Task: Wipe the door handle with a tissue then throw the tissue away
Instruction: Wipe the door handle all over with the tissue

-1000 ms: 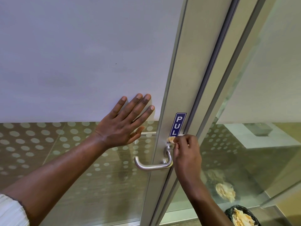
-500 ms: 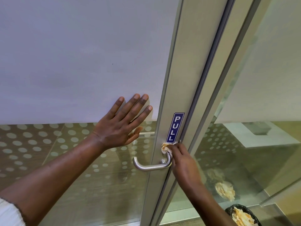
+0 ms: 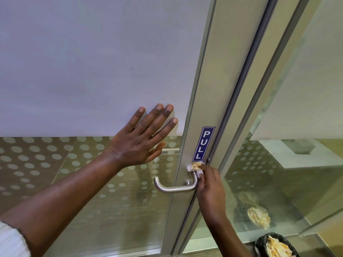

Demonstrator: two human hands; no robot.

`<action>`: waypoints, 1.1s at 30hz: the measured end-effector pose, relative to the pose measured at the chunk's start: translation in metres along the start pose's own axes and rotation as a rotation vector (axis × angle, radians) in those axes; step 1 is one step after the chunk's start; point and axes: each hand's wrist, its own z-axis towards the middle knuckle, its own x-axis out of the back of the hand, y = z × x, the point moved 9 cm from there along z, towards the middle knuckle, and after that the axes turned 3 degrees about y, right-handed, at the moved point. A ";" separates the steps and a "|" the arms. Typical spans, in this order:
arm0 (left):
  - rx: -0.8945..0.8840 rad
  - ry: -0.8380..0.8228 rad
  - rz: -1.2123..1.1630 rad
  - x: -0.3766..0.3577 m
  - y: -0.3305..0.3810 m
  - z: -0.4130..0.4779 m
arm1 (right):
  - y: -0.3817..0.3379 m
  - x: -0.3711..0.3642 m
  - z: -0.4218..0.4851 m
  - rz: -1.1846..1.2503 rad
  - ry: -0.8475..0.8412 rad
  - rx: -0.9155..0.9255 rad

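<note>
A brushed-metal lever door handle (image 3: 174, 188) juts from the grey door frame below a blue PULL sticker (image 3: 203, 144). My right hand (image 3: 210, 186) pinches a crumpled white and tan tissue (image 3: 194, 166) against the upper neck of the handle, right under the sticker. My left hand (image 3: 143, 140) lies flat with spread fingers on the frosted glass door panel, left of the frame. A black-lined bin (image 3: 274, 245) holding several crumpled tissues stands on the floor at the lower right.
The door's glass (image 3: 74, 173) carries a white frosted band above a dotted pattern. To the right a second glass panel (image 3: 278, 173) reflects the bin. My left sleeve (image 3: 11, 242) shows at the lower left corner.
My right hand has slid the tissue down from the sticker's lower edge onto the handle's neck. The left hand has stayed pressed on the glass.
</note>
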 end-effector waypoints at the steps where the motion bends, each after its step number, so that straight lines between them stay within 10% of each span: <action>1: 0.001 0.002 0.000 0.000 0.000 0.000 | 0.004 0.002 -0.002 0.027 0.051 -0.065; 23: -0.006 -0.015 0.013 -0.004 0.001 -0.001 | 0.036 -0.076 -0.060 1.628 0.118 -1.342; 33: -0.007 -0.015 0.006 -0.005 0.001 -0.003 | 0.018 -0.104 -0.064 1.922 0.175 -1.409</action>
